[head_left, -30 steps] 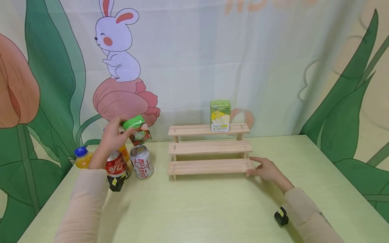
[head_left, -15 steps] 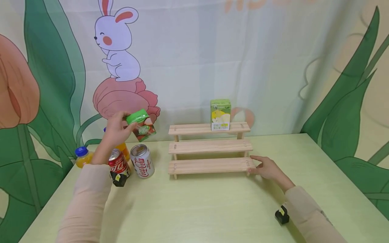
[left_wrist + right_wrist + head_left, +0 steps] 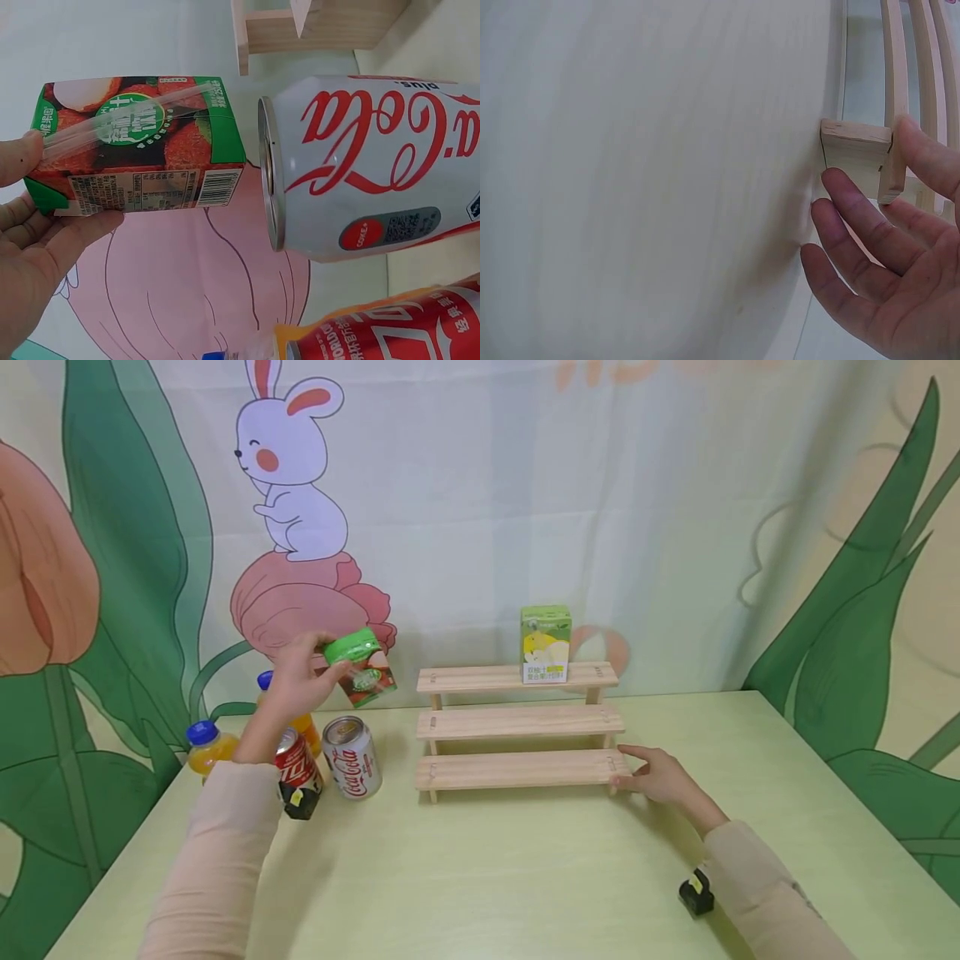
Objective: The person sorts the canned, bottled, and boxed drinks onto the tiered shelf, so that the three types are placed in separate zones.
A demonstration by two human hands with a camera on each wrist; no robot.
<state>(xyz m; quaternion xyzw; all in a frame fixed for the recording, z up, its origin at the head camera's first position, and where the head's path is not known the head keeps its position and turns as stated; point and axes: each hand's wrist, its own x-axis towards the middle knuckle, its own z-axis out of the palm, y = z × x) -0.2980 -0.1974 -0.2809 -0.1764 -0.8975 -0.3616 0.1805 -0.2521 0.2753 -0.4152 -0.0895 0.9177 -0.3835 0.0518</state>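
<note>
1. We see the left hand (image 3: 302, 683) pinching the red-green carton (image 3: 366, 673) by its top, aloft near the silver can (image 3: 351, 762).
2. Long axis tilted, base toward the wooden rack (image 3: 517, 722), apart to the right.
3. We log right hand (image 3: 663, 777) farther off, pinching rack's front right end.

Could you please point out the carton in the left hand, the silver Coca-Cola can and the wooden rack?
Carton (image 3: 139, 144): left wrist view, printed front face.
Silver Coca-Cola can (image 3: 352, 762): head view, printed side.
Wooden rack (image 3: 520, 722): head view, middle shelf.
</note>
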